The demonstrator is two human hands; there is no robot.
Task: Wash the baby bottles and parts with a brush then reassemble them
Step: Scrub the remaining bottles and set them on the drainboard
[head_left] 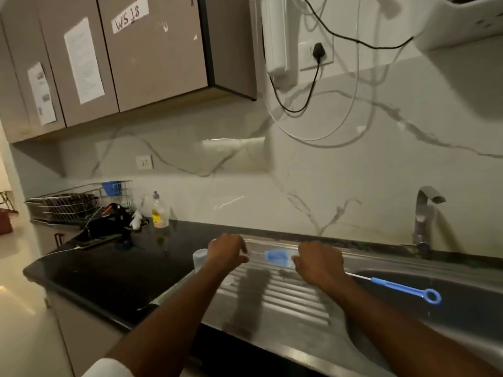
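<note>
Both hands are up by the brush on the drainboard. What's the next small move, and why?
Probably close the right hand on the brush and lift it. Its blue head lies on the drainboard between the hands, the handle reaching over the sink. The left hand is by a clear part; blur hides whether it holds anything.
</note>
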